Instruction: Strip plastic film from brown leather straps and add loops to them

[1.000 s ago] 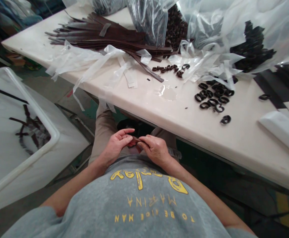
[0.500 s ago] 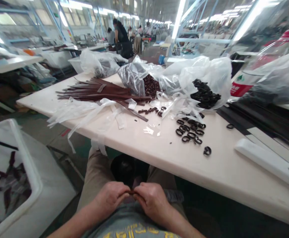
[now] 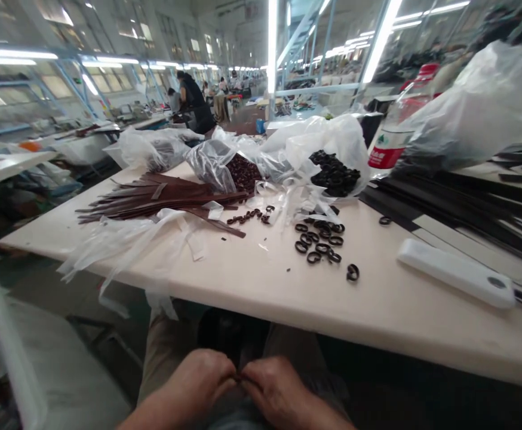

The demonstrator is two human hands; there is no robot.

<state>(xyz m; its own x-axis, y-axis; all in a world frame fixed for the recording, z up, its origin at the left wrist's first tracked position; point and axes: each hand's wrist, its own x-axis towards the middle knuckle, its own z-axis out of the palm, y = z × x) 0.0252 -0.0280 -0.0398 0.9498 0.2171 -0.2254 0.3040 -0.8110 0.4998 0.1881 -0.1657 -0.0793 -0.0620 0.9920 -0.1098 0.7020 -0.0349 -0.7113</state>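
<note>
Over my lap, below the table edge, my left hand (image 3: 207, 379) and my right hand (image 3: 274, 385) meet fingertip to fingertip. Both are closed in a pinch on a small dark brown strip (image 3: 238, 377), mostly hidden by the fingers. On the table ahead lies a fanned bundle of brown strips (image 3: 166, 194). To its right are several small brown loops (image 3: 247, 216) and a spread of black loops (image 3: 319, 243). One black loop (image 3: 353, 273) sits apart, closer to the table's front edge.
Plastic bags hold brown loops (image 3: 245, 173) and black loops (image 3: 335, 173). White film strips (image 3: 113, 242) hang over the table edge (image 3: 225, 298). At right are a bottle (image 3: 386, 149), a white handheld device (image 3: 456, 272) and black strips (image 3: 458, 197). A white bin (image 3: 59, 364) stands at left.
The view has tilted up and turned right, so the table things sit further left and the bin is partly out of view. Both hands still pinch the brown strip, lower in view.
</note>
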